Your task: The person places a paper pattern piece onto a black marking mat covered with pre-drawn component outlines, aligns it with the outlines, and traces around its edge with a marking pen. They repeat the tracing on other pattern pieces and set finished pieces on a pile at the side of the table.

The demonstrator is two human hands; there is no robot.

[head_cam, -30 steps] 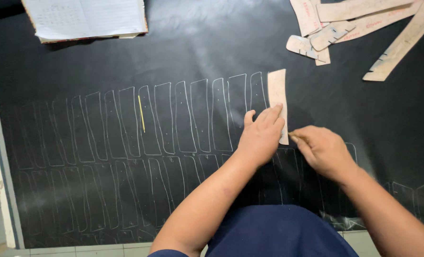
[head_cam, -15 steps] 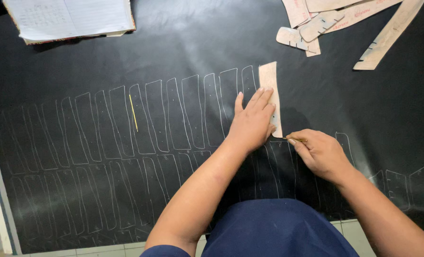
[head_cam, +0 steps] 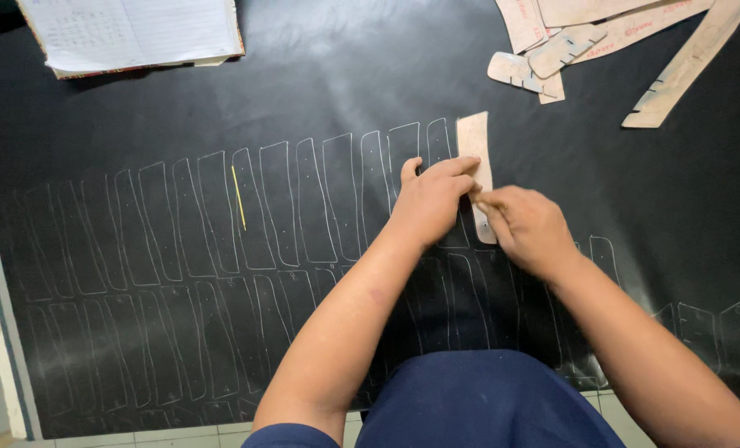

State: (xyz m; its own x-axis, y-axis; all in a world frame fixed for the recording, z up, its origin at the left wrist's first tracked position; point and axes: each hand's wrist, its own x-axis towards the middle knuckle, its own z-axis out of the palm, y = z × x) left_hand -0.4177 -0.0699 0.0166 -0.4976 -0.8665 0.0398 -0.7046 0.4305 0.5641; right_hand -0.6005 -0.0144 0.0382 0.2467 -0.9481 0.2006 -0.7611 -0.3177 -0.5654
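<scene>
Left hand (head_cam: 429,199) flat, pinning the tan template (head_cam: 476,158) at one o'clock on the black sheet (head_cam: 320,91); right hand (head_cam: 526,226) pinched closed, contents hidden, tracing; template slip would likely skew the outline.

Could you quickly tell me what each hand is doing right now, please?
Left hand: open, fingers pressed flat on the cardboard template.
Right hand: closed at the template's edge; what it holds cannot be told.
</scene>
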